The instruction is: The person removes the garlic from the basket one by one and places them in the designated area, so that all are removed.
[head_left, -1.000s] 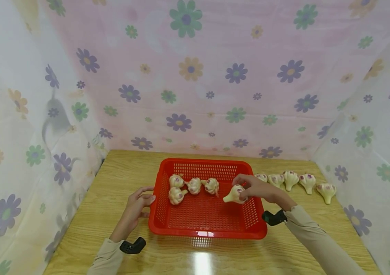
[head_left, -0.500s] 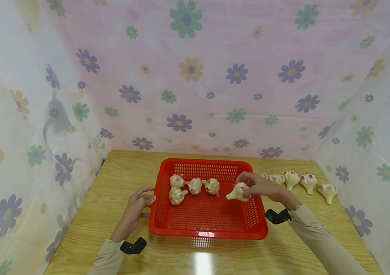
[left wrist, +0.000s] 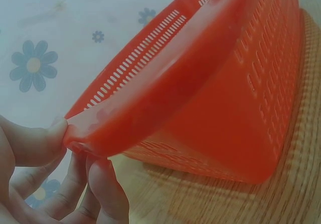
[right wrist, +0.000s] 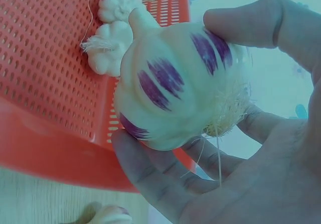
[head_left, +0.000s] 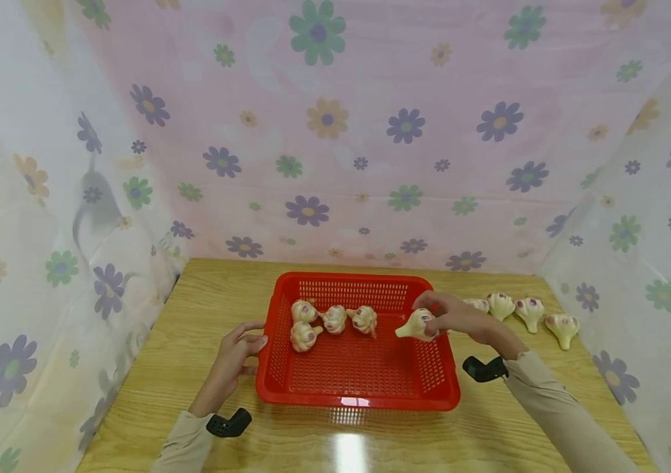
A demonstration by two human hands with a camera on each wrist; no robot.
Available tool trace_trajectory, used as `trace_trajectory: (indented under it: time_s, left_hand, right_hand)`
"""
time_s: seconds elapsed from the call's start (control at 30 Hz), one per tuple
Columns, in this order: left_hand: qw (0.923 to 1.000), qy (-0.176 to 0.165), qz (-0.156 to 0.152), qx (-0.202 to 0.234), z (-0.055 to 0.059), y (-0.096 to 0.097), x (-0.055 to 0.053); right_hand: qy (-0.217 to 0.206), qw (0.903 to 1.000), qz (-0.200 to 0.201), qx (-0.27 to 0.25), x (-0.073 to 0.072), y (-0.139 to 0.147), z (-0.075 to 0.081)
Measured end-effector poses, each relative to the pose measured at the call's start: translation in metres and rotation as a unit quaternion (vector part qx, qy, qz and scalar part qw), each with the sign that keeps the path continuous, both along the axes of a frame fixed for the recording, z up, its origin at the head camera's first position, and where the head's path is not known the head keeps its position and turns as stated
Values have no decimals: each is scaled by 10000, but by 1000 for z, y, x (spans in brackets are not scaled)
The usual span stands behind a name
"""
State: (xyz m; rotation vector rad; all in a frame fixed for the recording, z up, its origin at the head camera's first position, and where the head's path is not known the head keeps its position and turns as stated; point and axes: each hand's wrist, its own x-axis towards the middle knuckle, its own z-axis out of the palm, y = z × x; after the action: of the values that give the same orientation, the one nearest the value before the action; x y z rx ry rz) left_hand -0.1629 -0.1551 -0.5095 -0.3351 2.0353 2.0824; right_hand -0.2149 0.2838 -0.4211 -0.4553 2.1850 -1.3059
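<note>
A red plastic basket [head_left: 357, 402] with slotted walls stands on the wooden table. My left hand [head_left: 234, 351] grips its left rim; in the left wrist view the thumb lies on top of the rim and the fingers [left wrist: 108, 184] curl beneath. My right hand [head_left: 459, 318] holds a garlic bulb [head_left: 419, 326] over the basket's right end, its stem pointing left. Up close in the right wrist view, this bulb [right wrist: 170, 86] shows purple streaks and stringy roots, with the thumb on one side and fingers on the other. Several garlic bulbs [head_left: 334, 320] lie inside at the left and back.
To the right of the basket, several more garlic bulbs [head_left: 529, 314] lie in a row on the table [head_left: 152, 368]. Flower-patterned cloth [head_left: 365, 131] hangs behind and along both sides. A black wrist device [head_left: 485, 369] sits on each sleeve.
My right hand has drifted right and slightly back with the garlic bulb, towards the basket's right rim. The left hand and the basket keep their place.
</note>
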Motion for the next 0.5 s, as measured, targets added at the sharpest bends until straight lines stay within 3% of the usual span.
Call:
trace_trajectory:
  time_s: [0.2, 0.5]
  left_hand:
    - [9997, -194, 141, 73, 11, 3, 2]
    - [9998, -173, 117, 11, 11, 3, 2]
  right_hand:
    - [136, 9999, -44, 53, -1, 8, 2]
    - [64, 9998, -204, -12, 2, 19, 5]
